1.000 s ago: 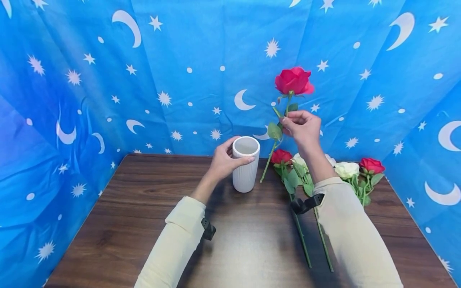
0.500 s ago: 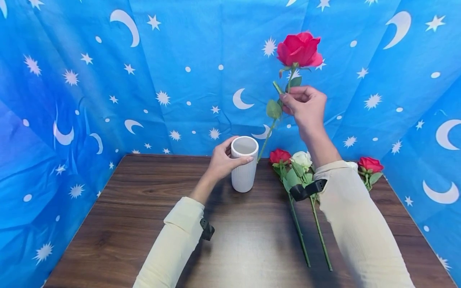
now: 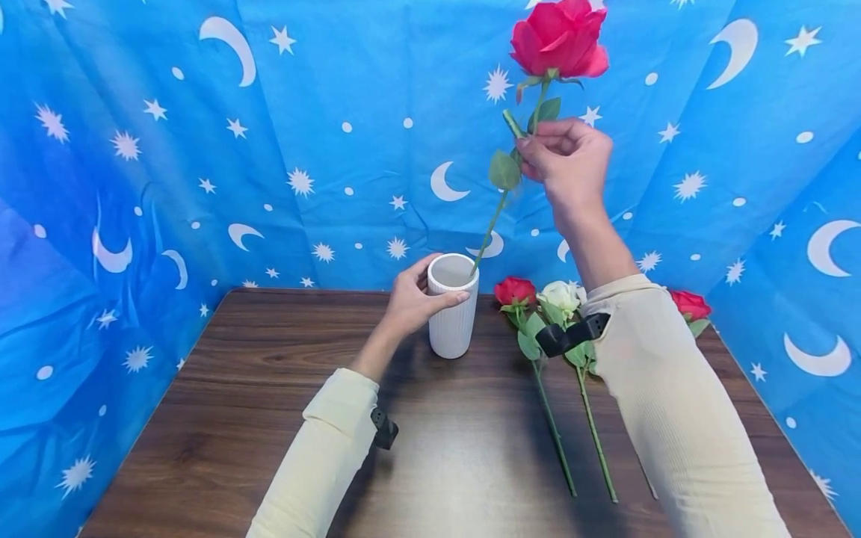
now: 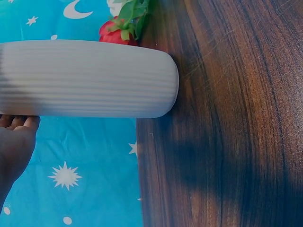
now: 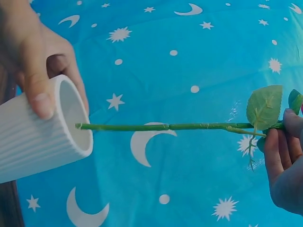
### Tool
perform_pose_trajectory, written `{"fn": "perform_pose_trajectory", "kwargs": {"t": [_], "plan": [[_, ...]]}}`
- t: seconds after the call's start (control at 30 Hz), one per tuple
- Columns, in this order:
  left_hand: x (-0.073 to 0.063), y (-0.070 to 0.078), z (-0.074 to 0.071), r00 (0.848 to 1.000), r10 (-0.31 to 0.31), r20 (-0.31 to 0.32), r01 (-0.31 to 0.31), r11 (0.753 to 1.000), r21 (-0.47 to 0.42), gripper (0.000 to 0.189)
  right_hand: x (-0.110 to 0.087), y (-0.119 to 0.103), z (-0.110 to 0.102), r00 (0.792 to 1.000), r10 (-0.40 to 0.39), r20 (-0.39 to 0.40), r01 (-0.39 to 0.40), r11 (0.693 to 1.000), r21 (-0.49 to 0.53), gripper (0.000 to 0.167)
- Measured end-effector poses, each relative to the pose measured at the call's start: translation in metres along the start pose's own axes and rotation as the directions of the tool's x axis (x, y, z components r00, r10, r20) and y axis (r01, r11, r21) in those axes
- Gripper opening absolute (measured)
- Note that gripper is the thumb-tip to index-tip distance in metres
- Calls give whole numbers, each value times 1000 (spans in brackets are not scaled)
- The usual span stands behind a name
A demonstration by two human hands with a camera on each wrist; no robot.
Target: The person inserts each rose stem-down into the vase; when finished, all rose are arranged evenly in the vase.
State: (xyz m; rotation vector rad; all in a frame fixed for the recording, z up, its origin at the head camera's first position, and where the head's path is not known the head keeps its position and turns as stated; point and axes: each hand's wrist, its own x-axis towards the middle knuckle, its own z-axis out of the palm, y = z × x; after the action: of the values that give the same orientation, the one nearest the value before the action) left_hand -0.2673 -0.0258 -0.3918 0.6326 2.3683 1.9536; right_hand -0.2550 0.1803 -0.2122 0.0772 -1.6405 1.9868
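Observation:
A white ribbed vase stands upright on the table, and my left hand grips it near the rim, thumb across the front. High to the right, my right hand pinches the stem of a red rose between thumb and fingers, bloom up. In the right wrist view the green stem reaches from those fingers to the vase, its cut end just inside the mouth. Leaves sit close by the pinching fingertips. The left wrist view has the vase's ribbed side and its base on the wood.
Right of the vase lie another red rose and a white rose, stems toward me. A further red rose is partly hidden behind my right sleeve. A blue moon-and-star cloth hangs behind the brown wooden table.
My right hand has risen with the red rose, and the stem's lower end has moved from beside the vase up to its mouth. The left hand keeps its grip on the vase.

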Motion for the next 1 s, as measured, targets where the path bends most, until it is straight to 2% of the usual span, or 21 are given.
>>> {"fn": "perform_pose_trajectory", "kwargs": {"t": [0.33,0.63,1.0], "plan": [[0,1,-1,1000,-2,-5,2,1000,-5,72,0,0,9,999,-33,18,33,999,14,16],[1,-1,1,1000,-6,-10,6,1000,2,73,-5,17,9,995,-81,59,84,994,-62,12],[2,0,3,1000,-2,-18,2,1000,14,73,-11,40,6,994,-87,66,92,992,-91,17]]}}
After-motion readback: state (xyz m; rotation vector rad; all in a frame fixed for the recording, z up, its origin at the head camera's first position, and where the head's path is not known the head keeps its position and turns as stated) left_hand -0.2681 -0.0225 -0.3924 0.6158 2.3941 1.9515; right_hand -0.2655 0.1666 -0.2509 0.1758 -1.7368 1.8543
